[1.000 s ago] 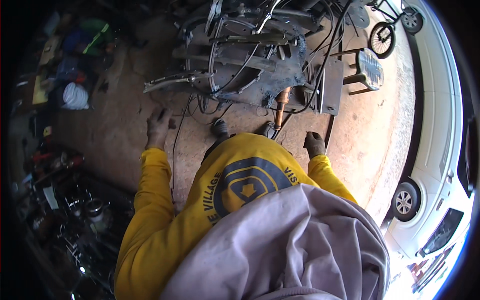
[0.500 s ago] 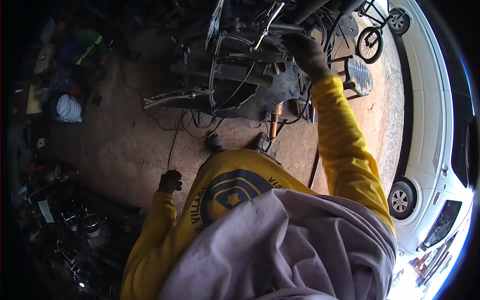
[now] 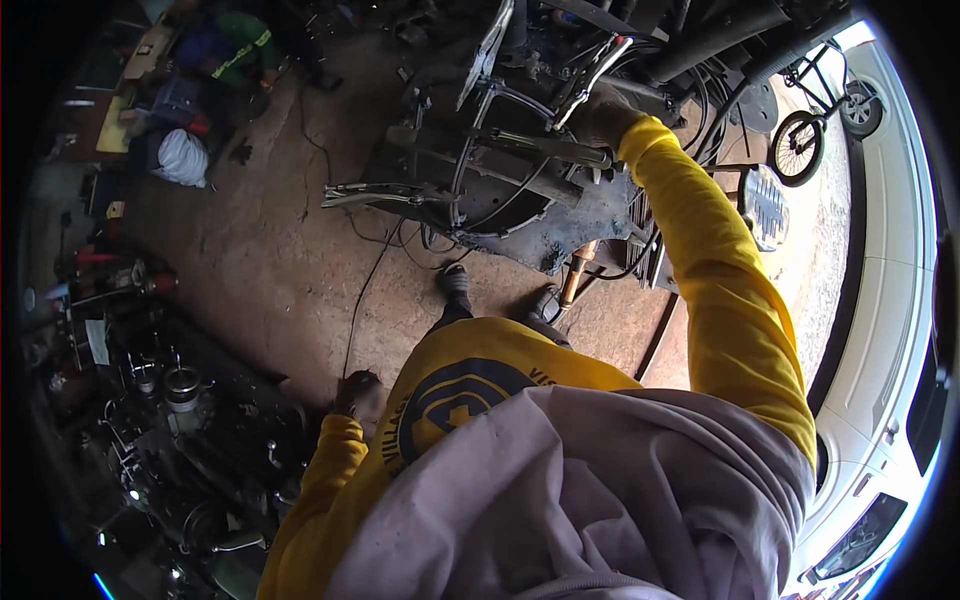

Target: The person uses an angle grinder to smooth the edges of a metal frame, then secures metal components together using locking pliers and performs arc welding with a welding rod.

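My gloved right hand reaches forward to the metalwork, close beside a locking clamp with a red-tipped handle. Its fingers are hidden among the dark parts, so whether it grips anything does not show. Several more long-handled locking clamps, such as the one with thin silver arms, sit on a dark metal plate. Low at my left side hangs my gloved left hand, away from the metalwork; its fingers are dark and blurred.
An orange-brown cylindrical handle hangs at the plate's near edge. Cables trail over the floor. Dark engine parts crowd the lower left. Right of the metalwork are a metal step plate, a bicycle and a white vehicle. Another person is far left.
The view has shifted, so the metalwork sits farther right and lower. My right hand has moved left, closer to the red-tipped clamp. My left hand stays low at my side.
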Motion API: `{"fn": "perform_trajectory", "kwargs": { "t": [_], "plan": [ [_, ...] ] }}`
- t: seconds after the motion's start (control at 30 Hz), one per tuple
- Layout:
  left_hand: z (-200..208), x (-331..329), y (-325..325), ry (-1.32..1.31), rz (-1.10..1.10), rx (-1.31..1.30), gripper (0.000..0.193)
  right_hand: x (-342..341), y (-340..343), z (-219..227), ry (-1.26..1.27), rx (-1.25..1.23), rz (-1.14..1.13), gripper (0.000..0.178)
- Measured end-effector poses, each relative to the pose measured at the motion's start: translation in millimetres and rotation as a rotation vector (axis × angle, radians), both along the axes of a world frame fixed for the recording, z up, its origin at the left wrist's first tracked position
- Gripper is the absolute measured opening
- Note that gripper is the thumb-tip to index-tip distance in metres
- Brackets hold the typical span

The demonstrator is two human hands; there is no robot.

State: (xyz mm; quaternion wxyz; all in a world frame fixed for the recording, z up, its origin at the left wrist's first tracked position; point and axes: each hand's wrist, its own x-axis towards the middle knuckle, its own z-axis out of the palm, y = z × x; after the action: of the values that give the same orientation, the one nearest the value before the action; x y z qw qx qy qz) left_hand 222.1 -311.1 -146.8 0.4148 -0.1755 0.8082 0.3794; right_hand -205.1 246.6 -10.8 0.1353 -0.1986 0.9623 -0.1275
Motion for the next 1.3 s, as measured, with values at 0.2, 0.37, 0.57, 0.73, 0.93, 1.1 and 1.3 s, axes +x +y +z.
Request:
{"fn": "perform_trajectory", "kwargs": {
  "t": [0.2,0.37,0.57,0.73,0.93,1.1,1.3],
  "plan": [
    [2.0,-6.5,15.9,0.045,-0.005,-0.086,0.016,2.0,-7.6,22.2,-0.028,0.084,-0.066,0.037],
    [-16.5,-32.3,12.9,0.013,0.052,0.079,0.016,-4.4,-7.0,28.5,-0.17,0.231,-0.079,0.04],
    [-35.6,-16.7,-15.3,-0.132,0.373,0.216,0.013,-10.7,-19.4,15.8,-0.053,0.193,0.036,0.039],
    [-5.9,-12.4,22.9,-0.142,0.479,0.037,0.016,-12.0,-17.1,2.6,-0.003,0.213,0.06,0.039],
    [20.3,-1.1,35.6,0.005,0.093,-0.039,0.015,-19.7,-22.8,-2.1,0.029,0.211,0.088,0.038],
    [26.8,-3.7,44.7,-0.055,0.101,-0.158,0.016,-23.5,-28.6,-3.7,0.061,0.212,0.116,0.038],
    [32.1,-23.1,52.6,-0.117,0.339,-0.092,0.019,-28.8,-11.8,-8.2,0.071,0.185,0.118,0.037]
  ]
}}
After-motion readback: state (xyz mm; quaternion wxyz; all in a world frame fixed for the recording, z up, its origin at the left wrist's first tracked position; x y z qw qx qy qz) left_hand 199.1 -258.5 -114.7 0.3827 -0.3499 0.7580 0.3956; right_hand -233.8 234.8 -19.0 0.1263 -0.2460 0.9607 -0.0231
